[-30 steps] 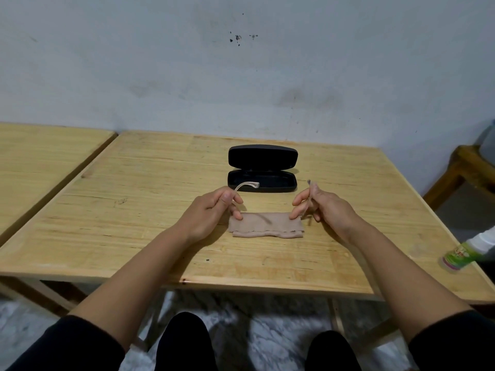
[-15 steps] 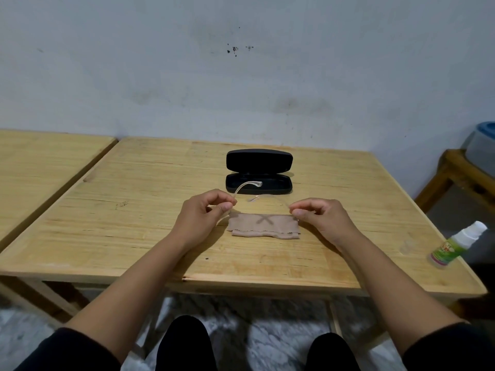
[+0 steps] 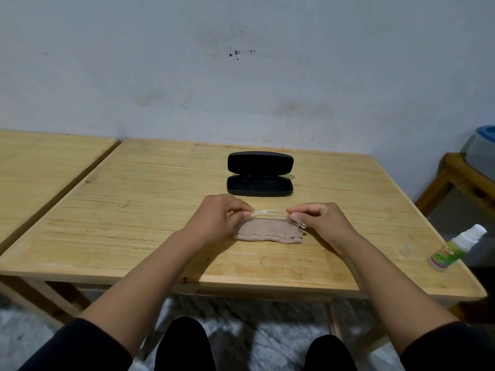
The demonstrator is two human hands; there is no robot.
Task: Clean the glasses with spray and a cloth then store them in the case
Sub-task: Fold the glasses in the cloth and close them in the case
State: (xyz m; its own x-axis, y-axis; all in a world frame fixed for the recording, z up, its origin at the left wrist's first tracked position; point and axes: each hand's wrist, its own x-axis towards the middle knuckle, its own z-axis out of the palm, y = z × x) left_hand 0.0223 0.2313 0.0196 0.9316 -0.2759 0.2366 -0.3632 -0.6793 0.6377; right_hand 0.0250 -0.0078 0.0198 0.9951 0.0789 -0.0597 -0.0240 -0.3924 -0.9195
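Clear-framed glasses (image 3: 269, 213) with folded temples hang just above a folded beige cloth (image 3: 267, 233) on the wooden table (image 3: 134, 223). My left hand (image 3: 218, 219) pinches their left end, and my right hand (image 3: 322, 220) pinches their right end, where a temple tip sticks out. Behind them lies the black case (image 3: 259, 186), open, with its lid standing toward the wall. The inside of the case shows nothing in it. A white and green spray bottle (image 3: 455, 249) lies on its side near the table's right edge.
A second wooden table (image 3: 40, 167) adjoins on the left. At the far right stands a wooden stool (image 3: 455, 178) with a grey container with a blue lid (image 3: 482, 151) on it. The wall runs close behind the table.
The temples stood open a second ago and are now folded flat against the frame. Both hands have drawn the glasses level between them above the cloth.
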